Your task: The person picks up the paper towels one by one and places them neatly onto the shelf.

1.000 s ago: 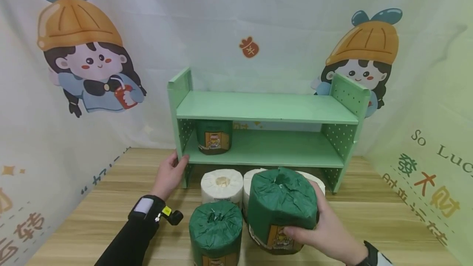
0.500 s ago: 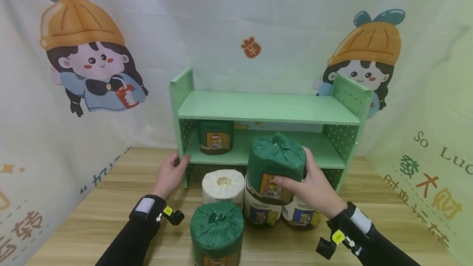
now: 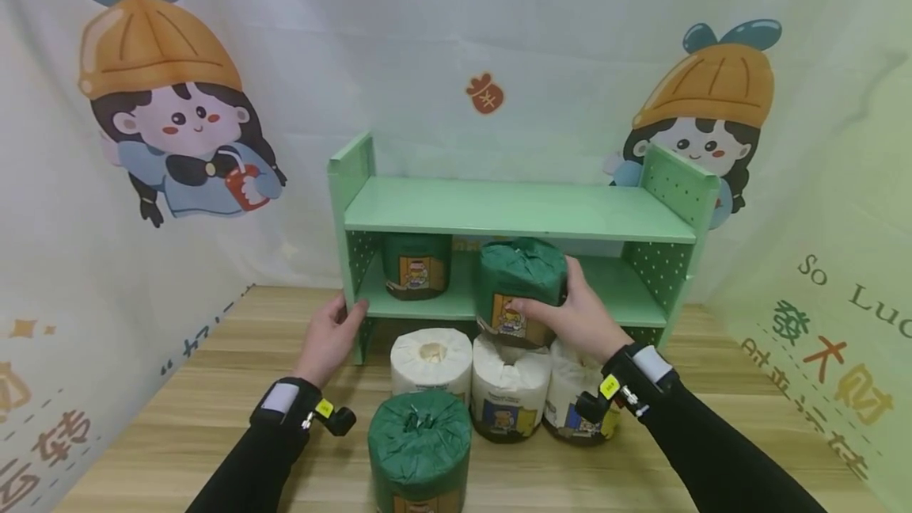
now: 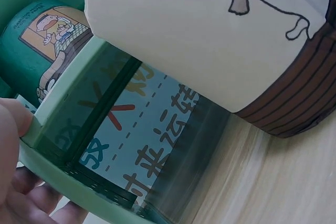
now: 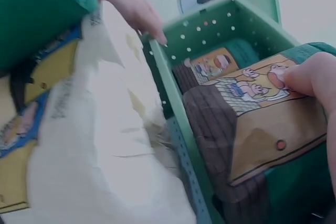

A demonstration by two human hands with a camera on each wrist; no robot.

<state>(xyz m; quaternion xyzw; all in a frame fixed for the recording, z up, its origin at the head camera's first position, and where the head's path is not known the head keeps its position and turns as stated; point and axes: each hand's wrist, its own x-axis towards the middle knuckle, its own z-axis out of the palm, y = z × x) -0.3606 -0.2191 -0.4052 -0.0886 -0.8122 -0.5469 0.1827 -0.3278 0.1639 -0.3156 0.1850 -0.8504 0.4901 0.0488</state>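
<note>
My right hand (image 3: 590, 317) grips a green-wrapped toilet paper roll (image 3: 518, 279), thumb on its printed front. The roll is upright at the front edge of the green shelf's middle board; whether it touches the board I cannot tell. My left hand (image 3: 331, 339) holds the left side panel of the green shelf (image 3: 520, 204), and the left wrist view shows the thumb (image 4: 13, 116) and fingers on either side of the panel. Another green roll (image 3: 417, 266) stands at the left end of that board. A third green roll (image 3: 419, 450) stands on the table in front.
White toilet paper rolls stand in a row before the shelf: a left one (image 3: 431, 359), a middle one (image 3: 510, 390) and a right one (image 3: 579, 398). Below is a wooden table (image 3: 214, 386). A printed cloth (image 3: 427, 38) hangs behind and at the sides.
My right hand has lifted the green roll from in front of the white rolls, up and away from me to the middle board. The left hand has stayed on the shelf's side panel.
</note>
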